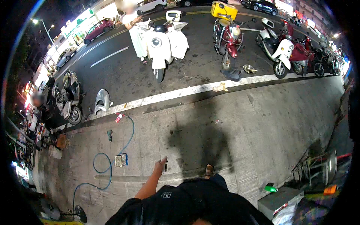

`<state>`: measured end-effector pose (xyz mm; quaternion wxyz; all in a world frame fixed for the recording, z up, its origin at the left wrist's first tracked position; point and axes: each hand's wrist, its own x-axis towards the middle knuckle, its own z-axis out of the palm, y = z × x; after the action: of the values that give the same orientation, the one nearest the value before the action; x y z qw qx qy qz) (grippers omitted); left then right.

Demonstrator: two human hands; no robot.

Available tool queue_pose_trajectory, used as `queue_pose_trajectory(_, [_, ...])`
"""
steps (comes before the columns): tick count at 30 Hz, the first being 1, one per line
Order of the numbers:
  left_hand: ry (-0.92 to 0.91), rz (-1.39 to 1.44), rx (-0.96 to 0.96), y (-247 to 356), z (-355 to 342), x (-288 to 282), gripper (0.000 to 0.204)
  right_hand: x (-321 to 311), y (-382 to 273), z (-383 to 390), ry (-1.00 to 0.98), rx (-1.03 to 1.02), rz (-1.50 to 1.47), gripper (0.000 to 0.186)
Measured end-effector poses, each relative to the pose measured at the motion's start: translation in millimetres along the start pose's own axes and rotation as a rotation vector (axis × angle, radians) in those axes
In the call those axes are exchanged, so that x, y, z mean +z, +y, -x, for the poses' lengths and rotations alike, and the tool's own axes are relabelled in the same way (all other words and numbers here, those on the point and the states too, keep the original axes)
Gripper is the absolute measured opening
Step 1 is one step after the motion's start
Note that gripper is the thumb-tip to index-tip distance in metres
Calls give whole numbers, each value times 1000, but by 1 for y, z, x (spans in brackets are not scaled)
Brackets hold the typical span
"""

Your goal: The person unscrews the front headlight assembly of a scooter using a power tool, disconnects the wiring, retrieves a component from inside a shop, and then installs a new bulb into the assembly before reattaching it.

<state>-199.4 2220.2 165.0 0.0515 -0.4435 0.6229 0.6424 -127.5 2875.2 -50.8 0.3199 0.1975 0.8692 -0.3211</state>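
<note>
One road and one pavement fill the scene, far and near; I count one white line between them. Four nearer two-wheelers stand out to me over my remote feed: one white scooter at far centre, a person just beside its left; one red motorcycle bearing one yellow box; one white-fronted scooter farther right; one grey scooter at far left. One blue-green hose loops over the pavement at left. One grey box lies near right, one green bottle at its far edge. One silver panel rests at far left by the line. Two small trays lie side by side next to the hose; one green power tool lies beyond them.

The left hand hangs over the pavement, near and left of centre. Its fingers seem closed on one small dark object, though blur makes this uncertain to me. The object sits at the hand's right side, long axis running near to far, one end pointing toward the road. I cannot tell the right hand's grip.
</note>
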Motion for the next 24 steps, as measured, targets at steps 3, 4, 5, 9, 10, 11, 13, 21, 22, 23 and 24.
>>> queue_pose_trajectory(3, [152, -324, -60, -44, -19, -25, 72, -91, -204, -37, -13, -8, -355, 47])
queue_pose_trajectory(4, [128, -190, -148, -50, -13, -22, 74, -127, -255, -48, 10, -30, -425, 47])
queue_pose_trajectory(5, [126, -329, -85, -93, -31, -39, 78, -154, -306, -56, 10, -36, -495, 47])
queue_pose_trajectory(9, [117, -278, -59, -124, -76, -37, 81, -221, -441, -145, 41, -52, -611, 45])
queue_pose_trajectory(10, [66, -634, -62, -126, -73, -30, 74, -229, -469, -167, 48, -54, -598, 44])
queue_pose_trajectory(11, [14, -998, -69, -118, -77, -28, 69, -229, -487, -191, 74, -85, -604, 41])
queue_pose_trajectory(13, [-96, -1024, -108, -78, -142, -15, 61, -226, -519, -232, 61, -54, -624, 39])
queue_pose_trajectory(21, [181, -353, 32, 303, -350, 83, 69, -213, -639, -284, -1, 71, -197, 43])
queue_pose_trajectory(22, [10, -49, -129, 333, -396, 87, 61, -210, -636, -299, 17, 95, -294, 38])
queue_pose_trajectory(23, [-19, -28, -59, 355, -440, 89, 50, -207, -651, -312, 32, 125, -389, 36])
queue_pose_trajectory(24, [17, -115, 52, 389, -468, 97, 45, -209, -660, -323, 41, 197, -467, 38])
